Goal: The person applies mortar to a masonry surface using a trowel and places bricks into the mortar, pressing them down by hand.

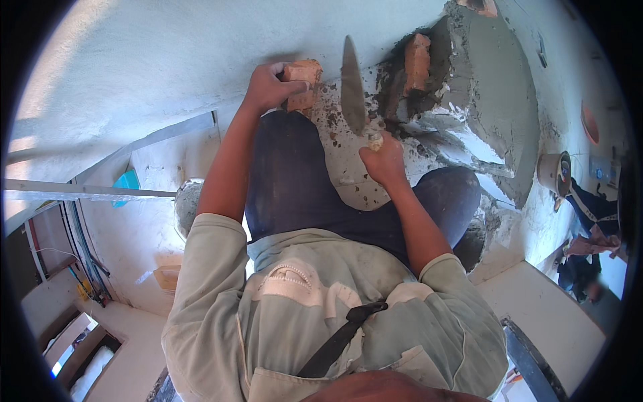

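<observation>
My left hand [271,87] grips an orange-red brick [305,70] beside the pale wall, thumb along its near side. Just below it, another reddish brick surface [301,100] shows, and I cannot tell whether it is a separate brick. In my right hand [385,158] is a trowel, fingers closed around its mortar-smeared handle. The long, pointed trowel blade [352,87] is directed away from me, apart from the brick. To the right, one more brick [416,63] stands against wet grey mortar [439,50].
Mortar crumbs dot the tiled floor [348,161] between my knees. A grey-plastered block [495,80] with broken edges rises at right, a bucket [553,173] beyond it. At left are a metal bar [87,190] and a round mortar-filled container [189,209], partly behind my arm.
</observation>
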The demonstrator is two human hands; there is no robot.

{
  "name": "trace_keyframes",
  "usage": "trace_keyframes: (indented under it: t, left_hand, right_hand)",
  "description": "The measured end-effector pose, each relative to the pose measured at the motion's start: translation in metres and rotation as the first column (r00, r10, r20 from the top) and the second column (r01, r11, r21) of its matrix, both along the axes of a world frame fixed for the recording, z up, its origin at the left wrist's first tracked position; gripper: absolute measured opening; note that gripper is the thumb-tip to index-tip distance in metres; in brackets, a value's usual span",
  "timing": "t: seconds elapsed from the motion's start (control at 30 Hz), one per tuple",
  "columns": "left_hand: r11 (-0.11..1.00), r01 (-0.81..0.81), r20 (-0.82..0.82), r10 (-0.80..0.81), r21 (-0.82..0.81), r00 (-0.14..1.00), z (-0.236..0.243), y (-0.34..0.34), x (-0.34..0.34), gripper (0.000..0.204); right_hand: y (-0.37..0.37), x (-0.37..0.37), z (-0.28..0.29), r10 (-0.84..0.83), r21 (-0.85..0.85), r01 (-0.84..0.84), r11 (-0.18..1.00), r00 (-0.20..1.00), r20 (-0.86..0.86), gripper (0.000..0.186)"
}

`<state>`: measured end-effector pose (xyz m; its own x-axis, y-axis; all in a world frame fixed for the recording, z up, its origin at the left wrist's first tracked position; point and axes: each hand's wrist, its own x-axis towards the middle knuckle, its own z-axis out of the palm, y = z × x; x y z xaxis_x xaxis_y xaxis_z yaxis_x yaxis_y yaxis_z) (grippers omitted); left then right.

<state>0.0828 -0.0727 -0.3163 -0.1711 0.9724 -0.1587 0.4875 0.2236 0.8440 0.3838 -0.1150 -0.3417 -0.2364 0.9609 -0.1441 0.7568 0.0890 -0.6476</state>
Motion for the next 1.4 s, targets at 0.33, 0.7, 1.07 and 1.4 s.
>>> trace_keyframes:
  t: [0.33,0.7,1.07,1.4]
  left_hand:
    - [0.992,-0.08,0.236,0.054,0.099,0.97,0.007,0.006,0.011,0.046]
    - [0.984,-0.138,0.317,0.094,0.117,0.944,0.017,-0.006,0.012,0.04]
    - [0.981,-0.19,0.219,0.179,0.027,0.959,0.029,-0.013,0.023,0.04]
    - [0.982,-0.188,0.285,0.176,0.015,0.942,0.021,0.001,0.021,0.037]
  right_hand:
    - [0.001,-0.011,-0.006,0.08,0.238,-0.016,0.971,0.962,-0.263,0.011]
    - [0.003,0.004,0.051,0.026,0.124,0.064,0.99,0.789,-0.614,0.03]
    - [-0.001,0.016,0.089,0.093,0.37,0.145,0.918,0.826,-0.556,0.034]
    - [0.011,0.003,0.073,-0.046,0.225,0.191,0.955,0.849,-0.527,0.013]
